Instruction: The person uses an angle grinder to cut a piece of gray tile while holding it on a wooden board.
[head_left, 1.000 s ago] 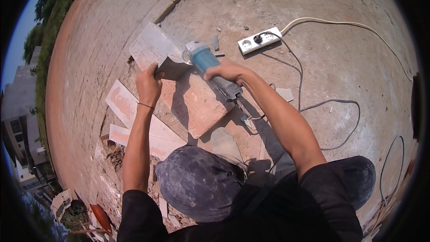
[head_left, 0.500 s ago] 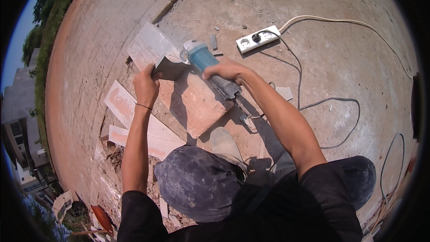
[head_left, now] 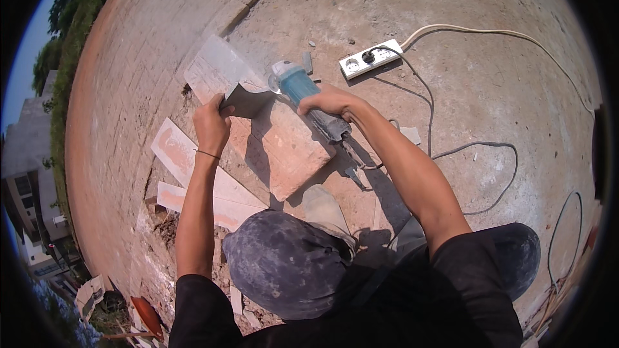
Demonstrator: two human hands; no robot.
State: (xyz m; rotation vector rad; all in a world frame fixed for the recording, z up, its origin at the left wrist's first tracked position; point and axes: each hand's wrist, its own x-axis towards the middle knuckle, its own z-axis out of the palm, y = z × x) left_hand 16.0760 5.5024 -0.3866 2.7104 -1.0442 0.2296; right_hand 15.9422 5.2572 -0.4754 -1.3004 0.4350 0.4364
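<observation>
My left hand (head_left: 213, 119) grips the near edge of a grey tile (head_left: 219, 64), fingers closed on its dark, shaded side. The tile is tilted over a pinkish stone block (head_left: 296, 161). My right hand (head_left: 325, 106) is closed round the body of a teal-and-black angle grinder (head_left: 298, 84), whose disc is at the tile's right edge, with pale dust hazing that area. Beside my left forearm lie loose tile strips (head_left: 174, 145) with pink patches.
A white power strip (head_left: 358, 61) with a black plug lies beyond the grinder. A pale cord (head_left: 490, 31) and dark cables (head_left: 490, 143) loop over the dusty ground at right. Rubble and an orange object (head_left: 145, 316) are at lower left; plants and buildings line the left rim.
The grinder and my right hand have shifted a little to the right and down since half a second ago. The dust over the tile looks thicker. My left hand has barely moved.
</observation>
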